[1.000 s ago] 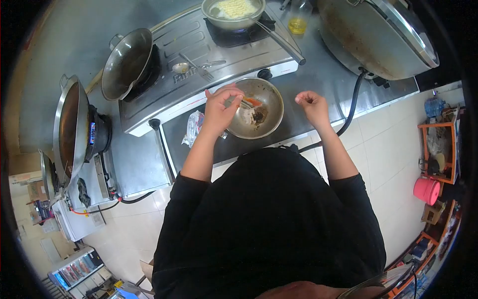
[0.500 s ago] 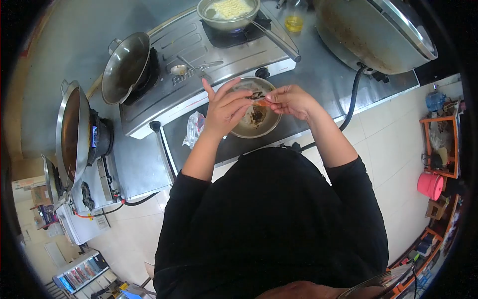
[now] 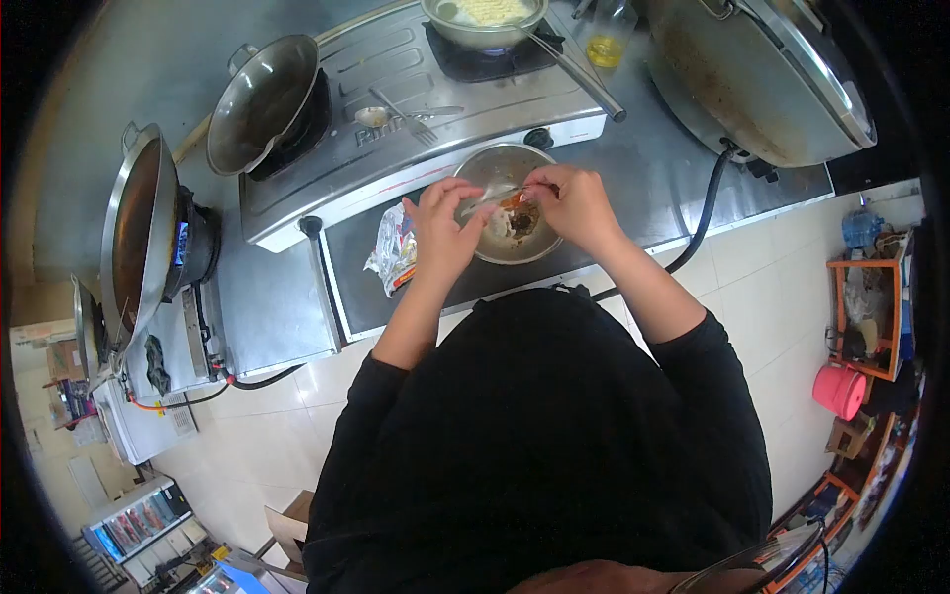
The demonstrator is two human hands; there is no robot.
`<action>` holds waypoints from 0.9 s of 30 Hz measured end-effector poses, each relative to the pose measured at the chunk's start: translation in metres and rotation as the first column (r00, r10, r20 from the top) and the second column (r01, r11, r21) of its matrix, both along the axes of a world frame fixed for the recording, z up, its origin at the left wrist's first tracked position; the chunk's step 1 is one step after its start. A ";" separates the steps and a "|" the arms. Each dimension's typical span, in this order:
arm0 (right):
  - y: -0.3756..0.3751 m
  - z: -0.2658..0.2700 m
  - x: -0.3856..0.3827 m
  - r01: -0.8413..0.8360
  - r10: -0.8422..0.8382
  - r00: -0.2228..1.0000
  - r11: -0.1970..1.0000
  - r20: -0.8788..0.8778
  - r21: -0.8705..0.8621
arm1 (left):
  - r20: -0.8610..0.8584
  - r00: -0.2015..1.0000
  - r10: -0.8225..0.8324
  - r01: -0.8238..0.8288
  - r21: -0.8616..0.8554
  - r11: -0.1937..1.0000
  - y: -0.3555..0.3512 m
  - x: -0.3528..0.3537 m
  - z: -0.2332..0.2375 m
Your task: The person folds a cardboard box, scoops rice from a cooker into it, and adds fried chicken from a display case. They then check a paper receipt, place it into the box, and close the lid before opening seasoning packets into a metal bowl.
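Note:
Both my hands are over a steel bowl (image 3: 500,163) on the steel counter. My left hand (image 3: 443,226) and my right hand (image 3: 574,203) pinch the two ends of a small clear seasoning sachet (image 3: 503,197) with red-orange contents, held above the bowl. Dark paste and pale powder lie in the bottom of the bowl. An opened noodle wrapper (image 3: 394,249) lies on the counter just left of my left hand.
A pan of noodles (image 3: 483,18) with a long handle sits on the stove's right burner, an empty wok (image 3: 259,99) on the left one. A spoon and fork (image 3: 401,114) lie between them. A glass of oil (image 3: 607,45), a large lidded wok (image 3: 757,69) and another wok (image 3: 134,247) stand around.
My right hand came in from the right to meet the left over the bowl, and both now grip the sachet lower above the bowl. The view shifted slightly.

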State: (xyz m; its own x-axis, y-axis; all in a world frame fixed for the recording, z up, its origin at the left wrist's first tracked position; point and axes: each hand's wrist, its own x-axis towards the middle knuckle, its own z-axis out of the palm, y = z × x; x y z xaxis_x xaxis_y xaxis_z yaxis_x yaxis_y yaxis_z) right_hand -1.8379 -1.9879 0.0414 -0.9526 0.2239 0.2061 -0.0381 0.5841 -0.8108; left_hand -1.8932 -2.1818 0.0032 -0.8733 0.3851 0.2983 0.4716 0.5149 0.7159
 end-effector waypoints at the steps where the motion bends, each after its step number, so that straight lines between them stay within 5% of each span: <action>1: 0.000 0.002 0.001 0.001 -0.001 1.000 1.000 0.003 0.002 | 0.013 1.000 -0.013 0.013 0.025 1.000 0.000 -0.002 -0.005; 6: -0.002 0.009 0.003 0.010 -0.009 0.998 0.999 0.056 -0.032 | 0.007 1.000 -0.019 0.018 0.095 0.995 0.005 -0.004 -0.008; 9: 0.000 0.011 0.003 -0.044 0.020 0.987 0.988 0.162 0.146 | -0.021 1.000 -0.023 0.025 0.093 0.995 0.008 -0.002 -0.008; 18: -0.002 -0.006 0.001 0.029 -0.042 0.996 0.986 0.081 0.163 | -0.128 0.991 -0.035 0.034 -0.007 0.999 0.013 0.001 -0.007; 24: 0.004 -0.008 0.001 -0.022 -0.010 0.975 0.990 0.220 0.140 | -0.130 0.991 -0.008 0.003 -0.040 0.999 0.012 -0.001 -0.010; 27: 0.017 -0.018 0.003 0.052 -0.049 0.993 0.998 0.103 -0.023 | -0.128 0.992 0.005 -0.017 -0.095 0.995 0.009 -0.003 -0.010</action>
State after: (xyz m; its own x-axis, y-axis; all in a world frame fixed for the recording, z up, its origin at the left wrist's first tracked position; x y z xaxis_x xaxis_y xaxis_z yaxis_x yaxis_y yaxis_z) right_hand -1.8351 -1.9709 0.0233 -0.9557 0.2763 0.1014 0.0752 0.5624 -0.8235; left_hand -1.8965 -2.1729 -0.0068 -0.8348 0.4078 0.3698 0.5498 0.5839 0.5973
